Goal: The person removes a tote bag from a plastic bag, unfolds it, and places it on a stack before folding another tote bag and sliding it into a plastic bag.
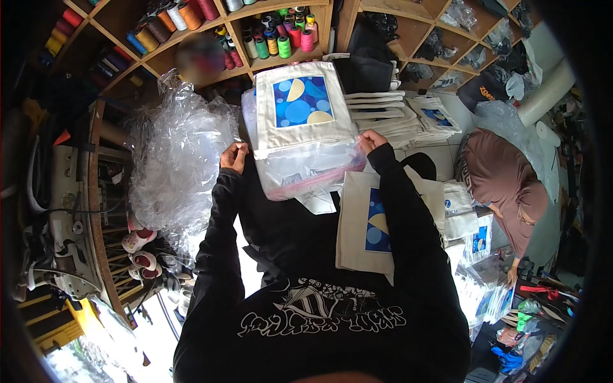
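Observation:
A cream tote bag (265, 121) with a blue circle print lies on top of a stack of clear plastic bags (313, 175), whose pinkish lower edges point toward me. My left hand (234, 157) is closed in a pinch at the left edge of the clear plastic, just below the tote's corner. At the opposite edge, the fingers of my right hand (371, 141) pinch the plastic beside the tote's lower right corner. Another printed tote bag (357, 220) rests near my right forearm, partly covered by my sleeve.
Crumpled clear plastic (179, 166) is heaped on the left. Folded totes (383, 118) are stacked at back right. Shelves hold thread spools (281, 45). On the right, a person (501, 166) in a brown covering bends over packed bags (485, 293). Shoes (143, 262) sit lower left.

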### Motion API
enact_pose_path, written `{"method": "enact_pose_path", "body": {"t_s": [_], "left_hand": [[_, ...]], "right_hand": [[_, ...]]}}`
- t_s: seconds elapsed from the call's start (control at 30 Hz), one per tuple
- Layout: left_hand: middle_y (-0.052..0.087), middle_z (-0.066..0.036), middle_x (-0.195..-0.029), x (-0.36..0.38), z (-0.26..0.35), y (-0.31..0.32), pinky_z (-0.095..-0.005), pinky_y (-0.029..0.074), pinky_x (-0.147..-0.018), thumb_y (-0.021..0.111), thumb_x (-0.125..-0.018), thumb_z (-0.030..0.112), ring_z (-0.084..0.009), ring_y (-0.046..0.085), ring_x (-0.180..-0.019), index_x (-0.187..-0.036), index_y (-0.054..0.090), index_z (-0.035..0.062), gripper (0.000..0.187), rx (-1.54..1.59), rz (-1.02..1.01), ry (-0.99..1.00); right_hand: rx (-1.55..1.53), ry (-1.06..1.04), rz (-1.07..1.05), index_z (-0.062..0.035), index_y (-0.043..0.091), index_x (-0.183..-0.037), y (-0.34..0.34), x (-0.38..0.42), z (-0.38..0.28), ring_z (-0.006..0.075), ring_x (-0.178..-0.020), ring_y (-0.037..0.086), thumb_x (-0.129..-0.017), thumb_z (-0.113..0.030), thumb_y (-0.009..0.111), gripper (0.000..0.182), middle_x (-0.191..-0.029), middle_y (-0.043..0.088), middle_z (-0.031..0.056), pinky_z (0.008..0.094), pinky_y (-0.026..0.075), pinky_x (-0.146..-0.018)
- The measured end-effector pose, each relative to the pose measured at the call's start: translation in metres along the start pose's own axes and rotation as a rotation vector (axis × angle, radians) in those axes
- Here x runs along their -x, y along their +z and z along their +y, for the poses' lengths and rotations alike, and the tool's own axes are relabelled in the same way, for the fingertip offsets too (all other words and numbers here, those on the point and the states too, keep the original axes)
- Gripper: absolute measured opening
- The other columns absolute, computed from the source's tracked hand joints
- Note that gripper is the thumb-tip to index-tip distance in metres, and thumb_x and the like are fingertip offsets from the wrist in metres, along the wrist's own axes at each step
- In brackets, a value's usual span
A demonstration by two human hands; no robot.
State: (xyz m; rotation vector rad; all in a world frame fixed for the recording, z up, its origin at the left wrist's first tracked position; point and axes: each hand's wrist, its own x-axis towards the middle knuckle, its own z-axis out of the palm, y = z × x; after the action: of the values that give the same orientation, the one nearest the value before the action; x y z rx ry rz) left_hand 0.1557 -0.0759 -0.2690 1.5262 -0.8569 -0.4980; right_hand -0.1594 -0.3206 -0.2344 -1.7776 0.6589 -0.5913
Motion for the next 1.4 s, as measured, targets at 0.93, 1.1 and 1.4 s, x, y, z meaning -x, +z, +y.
{"method": "enact_pose_path", "body": {"t_s": [0.93,1.1,1.4], "left_hand": [[0.059,-0.007,-0.087,0.020,0.033,0.009,-0.0316,0.046,-0.073,0.068,-0.064,0.010,-0.0231,0.057,-0.083,-0.082,0.060,0.0043,0.021,-0.630,-0.280,0.571],[0.059,-0.007,-0.087,0.017,0.033,0.008,-0.0320,0.045,-0.073,0.063,-0.067,0.009,-0.0231,0.057,-0.083,-0.082,0.061,0.0049,0.016,-0.665,-0.317,0.588],[0.059,-0.007,-0.086,0.018,0.033,0.009,-0.0318,0.046,-0.072,0.062,-0.068,0.010,-0.0231,0.057,-0.082,-0.082,0.062,0.0054,0.015,-0.723,-0.320,0.625]], "right_hand": [[-0.051,-0.034,-0.015,-0.0018,0.050,-0.077,-0.004,-0.002,0.018,0.0047,-0.061,0.048,-0.084,-0.013,0.054,0.014,-0.066,0.053,0.0010,0.0193,0.040,-0.057],[-0.039,-0.007,-0.046,-0.0012,0.050,-0.079,-0.006,-0.002,0.016,0.0055,-0.065,0.050,-0.084,-0.008,0.052,0.009,-0.068,0.053,0.0010,0.0194,0.041,-0.063],[-0.066,0.018,-0.039,-0.0013,0.050,-0.079,-0.005,-0.002,0.019,0.0059,-0.066,0.052,-0.084,-0.009,0.052,0.009,-0.069,0.053,0.0009,0.0197,0.042,-0.063]]}}
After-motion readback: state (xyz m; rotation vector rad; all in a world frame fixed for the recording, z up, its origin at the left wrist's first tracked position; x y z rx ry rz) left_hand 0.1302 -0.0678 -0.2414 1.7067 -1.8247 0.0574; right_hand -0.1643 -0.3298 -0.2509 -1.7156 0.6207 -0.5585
